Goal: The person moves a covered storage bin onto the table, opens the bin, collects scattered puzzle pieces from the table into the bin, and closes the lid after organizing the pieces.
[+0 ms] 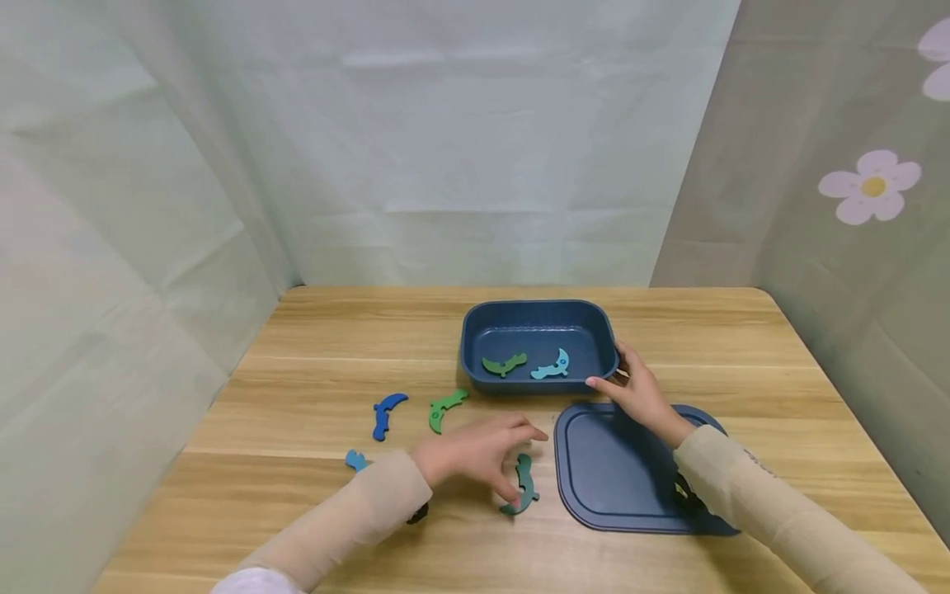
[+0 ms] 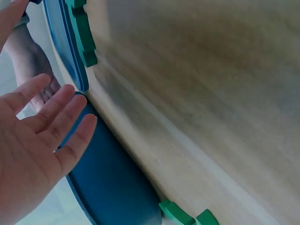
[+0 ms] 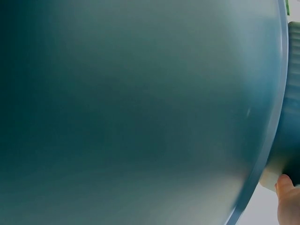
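Note:
My left hand (image 1: pixel 482 452) hovers low over a teal-green notched, curved flat piece (image 1: pixel 525 474), fingers spread and thumb by its lower end; whether the thumb touches it I cannot tell. In the left wrist view the fingers of this hand (image 2: pixel 42 136) look straight and the piece (image 2: pixel 84 40) lies beyond them. The right hand (image 1: pixel 641 396) grips the near right corner of a dark blue box (image 1: pixel 538 385), thumb on the front. Inside the box lie a green piece (image 1: pixel 505 365) and a light blue piece (image 1: pixel 551 366). The right wrist view shows mostly the lid (image 3: pixel 140 112).
The dark blue lid (image 1: pixel 616 474) lies flat beneath my right forearm. Left of the box are a bright green piece (image 1: pixel 446 409) and a dark blue piece (image 1: pixel 387 415). A blue piece (image 1: pixel 355 459) is partly hidden by my left sleeve. Cloth hangs behind the wooden table (image 1: pixel 312 363).

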`<state>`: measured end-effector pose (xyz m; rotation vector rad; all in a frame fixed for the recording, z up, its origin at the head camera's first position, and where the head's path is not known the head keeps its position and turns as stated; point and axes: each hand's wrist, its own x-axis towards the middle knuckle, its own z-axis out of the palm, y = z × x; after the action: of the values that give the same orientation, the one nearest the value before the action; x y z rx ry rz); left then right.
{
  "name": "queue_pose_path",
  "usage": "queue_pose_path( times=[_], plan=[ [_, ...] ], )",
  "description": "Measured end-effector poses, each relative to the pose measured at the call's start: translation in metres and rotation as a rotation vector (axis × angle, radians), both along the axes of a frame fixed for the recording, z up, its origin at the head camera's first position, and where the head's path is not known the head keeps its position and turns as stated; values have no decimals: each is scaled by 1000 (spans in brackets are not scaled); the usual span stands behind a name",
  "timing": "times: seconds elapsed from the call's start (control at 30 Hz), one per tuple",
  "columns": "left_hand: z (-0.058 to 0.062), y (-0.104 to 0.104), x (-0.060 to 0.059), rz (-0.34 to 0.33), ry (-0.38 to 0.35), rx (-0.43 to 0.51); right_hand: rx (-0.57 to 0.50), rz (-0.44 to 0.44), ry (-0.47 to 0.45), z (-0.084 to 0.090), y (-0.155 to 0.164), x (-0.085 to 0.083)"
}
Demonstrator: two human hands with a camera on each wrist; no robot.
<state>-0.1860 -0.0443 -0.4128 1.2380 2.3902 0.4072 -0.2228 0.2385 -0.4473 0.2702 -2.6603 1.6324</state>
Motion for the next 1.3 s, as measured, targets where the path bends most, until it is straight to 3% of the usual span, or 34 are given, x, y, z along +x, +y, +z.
queue_pose_path(
  times=[0.37, 0.63, 1.3],
  plan=[
    [-7, 2, 9, -80, 91, -37, 0, 3, 3, -1, 0, 1],
    [-10, 4, 14, -51, 74, -59, -7, 5, 8, -2, 0, 0],
    [-13, 0, 20, -68, 126, -70, 8, -4, 7, 0, -1, 1]
  ],
)
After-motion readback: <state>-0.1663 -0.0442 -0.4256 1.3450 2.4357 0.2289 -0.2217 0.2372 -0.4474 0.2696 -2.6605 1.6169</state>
